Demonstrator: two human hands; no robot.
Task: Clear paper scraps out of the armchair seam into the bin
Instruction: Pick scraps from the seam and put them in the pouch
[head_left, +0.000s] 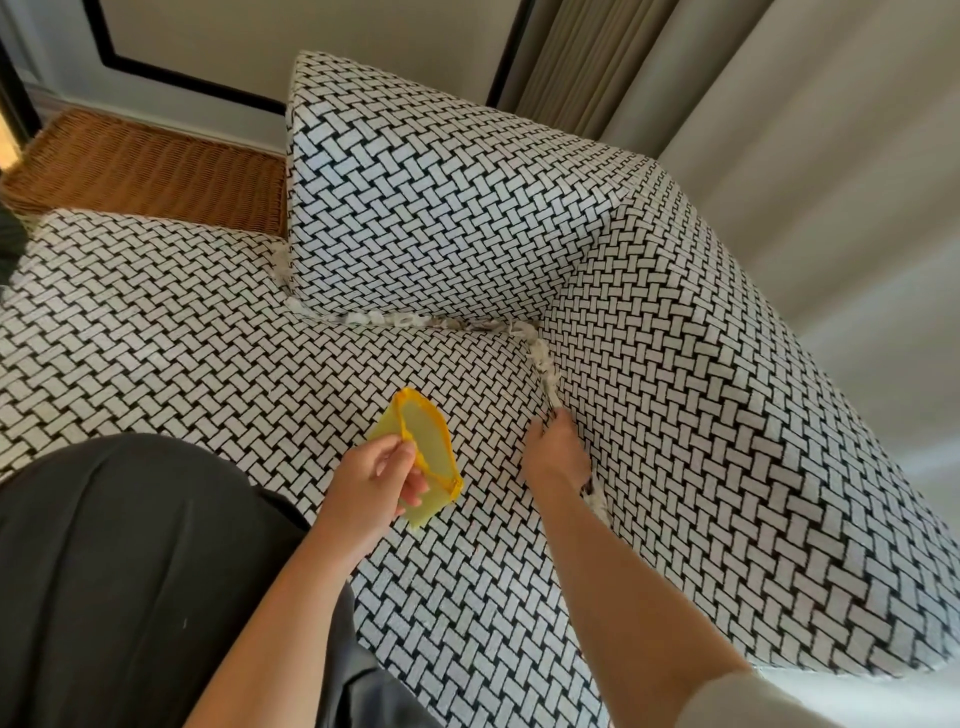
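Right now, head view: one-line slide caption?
Right hand reaches into the armchair seam lined with paper scraps; left hand holds a yellow pouch.

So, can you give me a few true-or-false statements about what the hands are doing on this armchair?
1. The left hand holds the yellow bin by its rim. True.
2. The right hand rests on the backrest. False: it reaches into the seam at the side of the seat.
3. Paper scraps sit in the seam. True.
4. The armchair fabric is plain grey. False: it has a black-and-white woven pattern.
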